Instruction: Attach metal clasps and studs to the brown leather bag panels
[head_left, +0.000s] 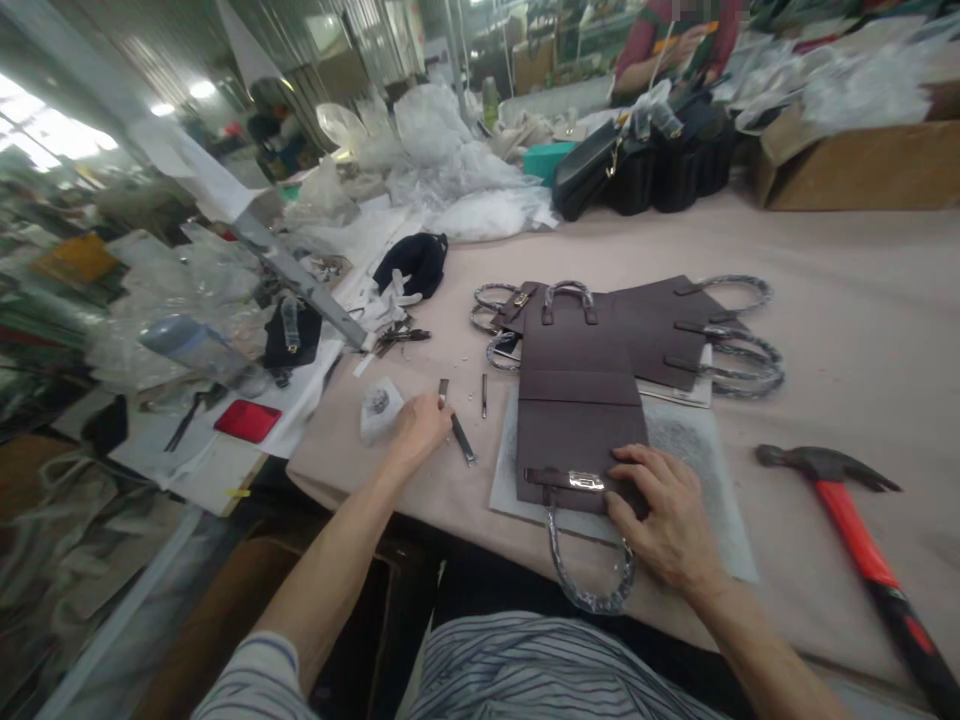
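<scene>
- Tabletop [825, 300]: one, cloth-covered and flat, carrying everything within reach of both sets of fingers.
- Stack [660, 335]: more dark panels, overlapping and well beyond the right fingers, probably parked there as a waiting supply. At least three, though the overlap hides the exact count.
- Mat [697, 440]: one grey sheet under the right fingers, likely there to cushion the work.
- Panel [577, 420]: one, lying flat on the mat, its near edge under the right fingers.
- Hammer [847, 510]: one, lying apart to the right of the right fingers, its head towards the mat for easy pick-up.
- Right hand [671, 520]: fingers spread flat and open, pressing the panel down, apparently to keep it from sliding.
- Left hand [416, 430]: fingers curled at the tool's upper end. I cannot tell whether they pinch it or only touch it.
- Handle [585, 590]: one plastic-wrapped loop, hanging off the table edge just below the right fingers.
- Pouch [375, 408]: one small clear bag just left of the left fingers.
- Tool [463, 440]: one thin metal piece, running down and right from the left fingertips.
- Clasp [585, 481]: one shiny plate just left of the right fingertips.
- Pin [484, 395]: one, near and to the right of the left fingers.
</scene>
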